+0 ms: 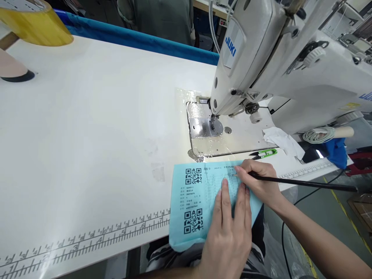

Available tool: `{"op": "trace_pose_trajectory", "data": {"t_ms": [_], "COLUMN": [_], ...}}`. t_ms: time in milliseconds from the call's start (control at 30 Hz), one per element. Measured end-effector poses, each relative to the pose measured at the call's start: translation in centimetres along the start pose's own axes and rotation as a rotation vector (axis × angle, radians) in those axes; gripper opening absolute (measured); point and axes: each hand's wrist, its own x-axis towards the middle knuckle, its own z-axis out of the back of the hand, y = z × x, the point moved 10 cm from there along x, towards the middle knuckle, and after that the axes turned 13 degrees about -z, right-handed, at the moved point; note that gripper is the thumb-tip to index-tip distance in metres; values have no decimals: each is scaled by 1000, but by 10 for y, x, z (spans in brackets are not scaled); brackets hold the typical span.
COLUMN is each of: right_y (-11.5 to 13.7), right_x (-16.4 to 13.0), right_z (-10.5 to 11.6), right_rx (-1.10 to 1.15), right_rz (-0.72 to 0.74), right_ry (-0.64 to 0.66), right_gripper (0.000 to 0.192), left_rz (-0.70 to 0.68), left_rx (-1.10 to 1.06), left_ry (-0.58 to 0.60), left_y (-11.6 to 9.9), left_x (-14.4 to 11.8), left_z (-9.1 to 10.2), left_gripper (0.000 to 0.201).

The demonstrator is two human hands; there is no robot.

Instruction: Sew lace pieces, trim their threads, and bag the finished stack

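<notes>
A light blue paper card (192,193) with two QR codes and a printed table lies at the near edge of the white sewing table (87,135). My left hand (229,228) rests flat on the card's right part, fingers pointing away from me. My right hand (258,180) grips a long thin black pen (302,183), its tip touching the card's upper right area.
A white JUKI sewing machine (276,58) stands at the right, needle plate (205,128) just beyond the card. Green thread snips (266,154) and a white cloth scrap (283,141) lie by it. A yellow tape roll (35,23) sits far left. Another person stands behind the table.
</notes>
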Motion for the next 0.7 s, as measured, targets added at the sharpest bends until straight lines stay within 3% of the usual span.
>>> {"op": "trace_pose_trajectory", "data": {"t_ms": [333, 700], "right_y": [0, -9], "right_x": [0, 4], "right_z": [-2, 19], "right_rx": [0, 122], "right_rz": [5, -103], "right_ry": [16, -162], "right_gripper": [33, 36], "left_rz": [15, -16], "left_rx": [-13, 16], "left_ry": [-5, 28], "left_y": [1, 0], "left_x": [0, 1], "left_z": [2, -1], "left_gripper": [44, 46]}}
